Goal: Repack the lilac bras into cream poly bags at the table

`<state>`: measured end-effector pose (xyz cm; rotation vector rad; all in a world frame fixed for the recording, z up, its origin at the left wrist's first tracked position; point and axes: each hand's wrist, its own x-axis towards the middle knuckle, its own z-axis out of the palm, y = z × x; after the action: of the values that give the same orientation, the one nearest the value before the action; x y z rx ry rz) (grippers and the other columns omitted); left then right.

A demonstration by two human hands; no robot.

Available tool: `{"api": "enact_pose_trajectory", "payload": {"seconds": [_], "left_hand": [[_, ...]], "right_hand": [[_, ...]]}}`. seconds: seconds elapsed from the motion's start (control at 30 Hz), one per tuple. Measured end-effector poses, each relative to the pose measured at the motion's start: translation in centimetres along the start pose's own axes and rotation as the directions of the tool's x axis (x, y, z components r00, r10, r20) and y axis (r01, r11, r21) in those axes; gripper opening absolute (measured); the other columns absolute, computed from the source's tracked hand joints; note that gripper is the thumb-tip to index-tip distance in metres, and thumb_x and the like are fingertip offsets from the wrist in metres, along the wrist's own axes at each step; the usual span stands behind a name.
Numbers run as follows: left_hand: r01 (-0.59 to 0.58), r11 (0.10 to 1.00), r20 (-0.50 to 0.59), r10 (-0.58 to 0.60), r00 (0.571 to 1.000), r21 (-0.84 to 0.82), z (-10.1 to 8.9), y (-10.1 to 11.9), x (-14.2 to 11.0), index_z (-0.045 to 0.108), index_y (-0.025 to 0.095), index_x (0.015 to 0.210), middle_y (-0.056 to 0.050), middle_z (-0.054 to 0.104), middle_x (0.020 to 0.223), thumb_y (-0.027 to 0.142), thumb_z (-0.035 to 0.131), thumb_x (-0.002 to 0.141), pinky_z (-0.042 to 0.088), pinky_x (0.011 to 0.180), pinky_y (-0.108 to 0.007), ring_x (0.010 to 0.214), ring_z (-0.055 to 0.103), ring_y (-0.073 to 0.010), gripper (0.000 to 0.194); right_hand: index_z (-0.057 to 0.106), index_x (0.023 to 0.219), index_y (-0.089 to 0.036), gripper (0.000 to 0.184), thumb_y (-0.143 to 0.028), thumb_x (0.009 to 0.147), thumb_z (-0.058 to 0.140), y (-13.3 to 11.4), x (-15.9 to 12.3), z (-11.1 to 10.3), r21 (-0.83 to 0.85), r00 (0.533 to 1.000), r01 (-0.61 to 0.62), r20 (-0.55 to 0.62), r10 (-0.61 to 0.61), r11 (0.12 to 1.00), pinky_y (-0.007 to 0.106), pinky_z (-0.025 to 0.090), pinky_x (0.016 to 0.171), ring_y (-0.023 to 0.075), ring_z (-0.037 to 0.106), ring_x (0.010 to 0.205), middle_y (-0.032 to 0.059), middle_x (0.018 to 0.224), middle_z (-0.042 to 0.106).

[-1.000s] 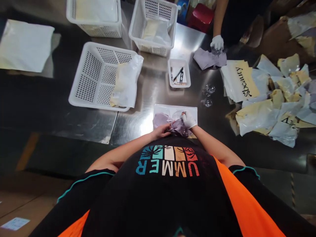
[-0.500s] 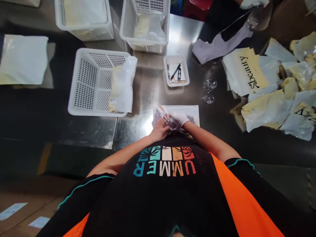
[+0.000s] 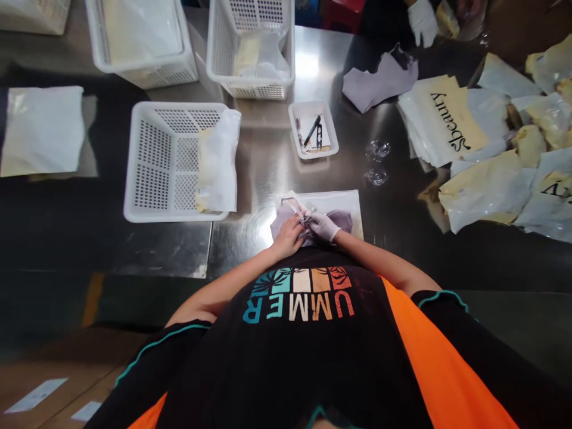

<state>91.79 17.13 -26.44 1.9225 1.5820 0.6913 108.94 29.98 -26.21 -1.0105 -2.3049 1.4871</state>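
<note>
Three white baskets [image 3: 167,161] stand across the steel worktop [image 3: 263,161], with a heap of printed bags [image 3: 487,149] on its right side. At the near edge, a pale purple cloth [image 3: 342,219] lies on a clear sheet [image 3: 346,199]. The bare left hand [image 3: 288,235] presses on it, fingers curled. The gloved right hand [image 3: 322,224] pinches its folds; whether something small is inside, I cannot tell.
</note>
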Motion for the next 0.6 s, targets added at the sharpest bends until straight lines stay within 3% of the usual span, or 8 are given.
{"api": "enact_pose_trajectory", "payload": {"seconds": [0.1, 0.23, 0.37, 0.43, 0.53, 0.6], "left_hand": [[0.049, 0.999, 0.03, -0.049, 0.998, -0.017, 0.3, -0.6, 0.8, 0.068, 0.02, 0.106, -0.02, 0.066, 0.145, 0.021, 0.062, 0.096, 0.053, 0.116, -0.055, 0.139, 0.06, -0.0345, 0.011], [0.128, 0.991, 0.062, -0.129, 0.99, 0.022, 0.5, -1.3, 2.4, 0.068, 0.02, 0.106, -0.017, 0.072, 0.123, 0.022, 0.062, 0.098, 0.055, 0.108, -0.052, 0.12, 0.066, -0.0331, 0.01], [0.13, 0.989, 0.061, -0.134, 0.989, 0.067, 0.4, -1.6, 3.3, 0.069, 0.02, 0.108, -0.018, 0.069, 0.132, 0.023, 0.063, 0.097, 0.052, 0.113, -0.053, 0.126, 0.061, -0.034, 0.013], [0.133, 0.988, 0.075, -0.139, 0.987, 0.08, 0.2, -1.6, 3.3, 0.07, 0.02, 0.108, -0.017, 0.068, 0.132, 0.024, 0.063, 0.097, 0.052, 0.112, -0.052, 0.125, 0.061, -0.0339, 0.014], [0.135, 0.986, 0.09, -0.145, 0.985, 0.1, -0.1, -1.7, 2.8, 0.071, 0.021, 0.108, -0.017, 0.068, 0.127, 0.025, 0.063, 0.096, 0.053, 0.11, -0.052, 0.121, 0.061, -0.0336, 0.015], [0.126, 0.986, 0.093, -0.136, 0.986, 0.112, -0.2, -1.8, 2.5, 0.071, 0.022, 0.108, -0.016, 0.069, 0.127, 0.025, 0.063, 0.095, 0.053, 0.11, -0.054, 0.122, 0.062, -0.0339, 0.016]], "right_hand": [[0.081, 0.125, -0.014, 0.035, -0.03, 0.103, 0.058, 2.2, -2.5, -2.2, -0.026, 0.994, 0.031, -0.106, -0.034, 0.999, 0.044, 0.06, 0.114, 0.0273, 0.077, 0.117, 0.0128, 0.123, 0.081], [0.079, 0.122, -0.017, 0.037, -0.029, 0.103, 0.049, 4.6, -5.7, -5.0, -0.133, 0.943, 0.012, -0.328, -0.055, 0.991, 0.046, 0.058, 0.116, 0.0277, 0.076, 0.118, 0.0144, 0.125, 0.081], [0.077, 0.121, -0.016, 0.036, -0.026, 0.101, 0.049, 4.5, -6.5, -5.5, -0.256, 0.956, -0.051, -0.292, -0.027, 0.965, 0.045, 0.057, 0.113, 0.0274, 0.073, 0.118, 0.0157, 0.124, 0.079], [0.075, 0.128, -0.012, 0.039, -0.025, 0.099, 0.053, 3.7, -6.3, -5.4, -0.422, 0.948, -0.201, -0.309, 0.068, 0.884, 0.046, 0.053, 0.115, 0.0299, 0.068, 0.124, 0.0192, 0.132, 0.075], [0.074, 0.127, -0.01, 0.038, -0.029, 0.1, 0.057, 2.2, -6.0, -5.6, -0.564, 0.87, -0.489, -0.375, 0.321, 0.666, 0.043, 0.052, 0.106, 0.0324, 0.066, 0.117, 0.0218, 0.129, 0.074], [0.076, 0.121, -0.011, 0.036, -0.03, 0.105, 0.051, 1.4, -5.8, -5.7, -0.609, 0.854, -0.516, -0.307, 0.421, 0.602, 0.038, 0.052, 0.099, 0.0299, 0.066, 0.109, 0.0196, 0.121, 0.075]]}}
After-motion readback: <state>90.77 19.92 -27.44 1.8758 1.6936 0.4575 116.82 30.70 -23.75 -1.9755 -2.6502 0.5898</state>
